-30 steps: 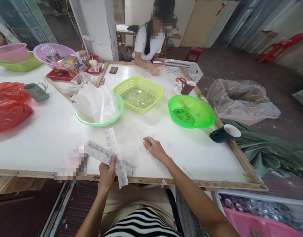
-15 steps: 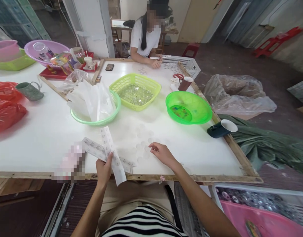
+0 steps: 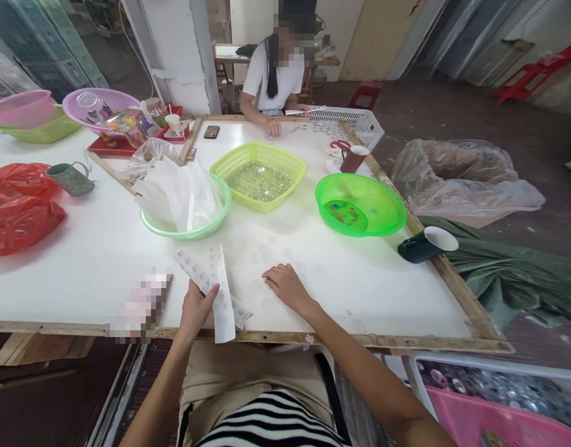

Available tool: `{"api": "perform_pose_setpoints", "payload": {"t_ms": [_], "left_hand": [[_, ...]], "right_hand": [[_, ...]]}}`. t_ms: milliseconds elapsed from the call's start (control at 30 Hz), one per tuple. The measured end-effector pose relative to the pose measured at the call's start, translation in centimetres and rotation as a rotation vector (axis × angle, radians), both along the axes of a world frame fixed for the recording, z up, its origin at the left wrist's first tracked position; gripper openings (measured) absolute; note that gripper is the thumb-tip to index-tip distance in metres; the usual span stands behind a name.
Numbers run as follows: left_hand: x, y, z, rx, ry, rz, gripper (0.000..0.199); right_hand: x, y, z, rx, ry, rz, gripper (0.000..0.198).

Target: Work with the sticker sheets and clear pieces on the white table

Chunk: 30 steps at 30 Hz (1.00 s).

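Left hand (image 3: 195, 307) pinches a sticker strip (image 3: 219, 292); right hand (image 3: 285, 287), loosely curled and empty, touches clear discs (image 3: 268, 304) beside it, seemingly mid-labelling

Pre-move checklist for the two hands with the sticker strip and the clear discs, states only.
1. Left hand grips sticker strip: ok.
2. Right hand rests flat on white table among clear discs: ok.
3. Disc pinched in right fingers: cannot tell.
4. Strip lifted off the second strip below: ok.
5. Green bowl and dark mug lie apart from both hands: ok.
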<state>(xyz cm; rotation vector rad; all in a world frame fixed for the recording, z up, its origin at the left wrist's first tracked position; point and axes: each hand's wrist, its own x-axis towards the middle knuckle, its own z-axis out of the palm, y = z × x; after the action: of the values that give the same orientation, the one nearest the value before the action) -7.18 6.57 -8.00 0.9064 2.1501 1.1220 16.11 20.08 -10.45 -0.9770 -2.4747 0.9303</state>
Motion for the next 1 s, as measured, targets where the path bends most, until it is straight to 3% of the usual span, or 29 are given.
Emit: {"api": "perform_pose_setpoints", "payload": {"t_ms": [200,333,400,467,567,700,833,933,1000], "left_hand": [[0.8,-1.0,-0.4,-0.044,0.191,0.028,0.08],[-0.3,-2.5,1.4,-0.078,0.594,0.028,0.073],[-2.0,-3.5,2.6,-0.188,0.816,0.07,0.065],[-4.1,-4.7,3.5,-0.364,0.885,0.111,0.067],[-7.2,-5.9,4.2,-0.51,0.71,0.138,0.079],[-9.9,-6.2,4.7,-0.466,0.49,0.16,0.078],[-10.2,-6.6,6.0,-0.281,0.196,0.133,0.081],[-8.3,-7.1,7.2,-0.104,-0.072,0.031,0.073],[-6.5,-7.0,7.7,0.085,-0.377,-0.016,0.072]], "right_hand": [[0.6,0.1,-0.2,-0.022,0.02,-0.094,0.027],[1.6,-0.1,-0.5,-0.01,0.085,-0.18,0.026],[2.0,-0.3,-0.8,-0.031,0.115,-0.199,0.026],[2.3,-0.5,-1.0,-0.057,0.135,-0.195,0.026],[2.1,-1.1,-1.0,-0.1,0.153,-0.18,0.026],[1.3,-1.8,-0.5,-0.135,0.183,-0.17,0.027],[0.9,-2.2,-0.1,-0.166,0.229,-0.17,0.03],[0.7,-2.5,0.0,-0.184,0.269,-0.183,0.031],[0.4,-2.8,0.1,-0.204,0.288,-0.188,0.032]]}}
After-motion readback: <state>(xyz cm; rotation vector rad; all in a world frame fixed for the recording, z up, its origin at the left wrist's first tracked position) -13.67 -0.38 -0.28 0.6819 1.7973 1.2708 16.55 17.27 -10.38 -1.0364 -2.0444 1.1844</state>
